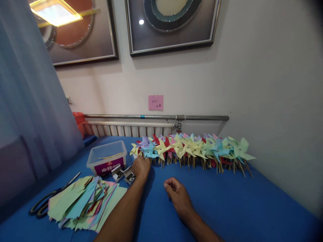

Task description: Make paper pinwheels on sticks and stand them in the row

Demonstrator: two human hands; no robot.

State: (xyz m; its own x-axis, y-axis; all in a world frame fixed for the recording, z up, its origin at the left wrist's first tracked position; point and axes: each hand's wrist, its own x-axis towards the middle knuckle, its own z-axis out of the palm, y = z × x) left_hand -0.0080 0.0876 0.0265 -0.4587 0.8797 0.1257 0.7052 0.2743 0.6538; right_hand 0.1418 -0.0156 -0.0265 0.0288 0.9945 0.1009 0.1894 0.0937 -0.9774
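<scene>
Straight ahead from your head camera, your left hand [141, 167] reaches to the near left end of a long row of finished paper pinwheels [191, 149] on sticks, lined along the back of the blue bench [227, 201]; its fingers curl downward, and whether they grip anything cannot be told. Your right hand [178, 195] rests on the bench, loosely closed, holding nothing visible. Many pinwheels look done, yet a thick pile of cut coloured paper [85, 203] waits at your left beside scissors [50, 198]. A clear plastic tub [107, 156] carries a purple label, unreadable. A pink note [155, 102] on the wall bears illegible handwriting
</scene>
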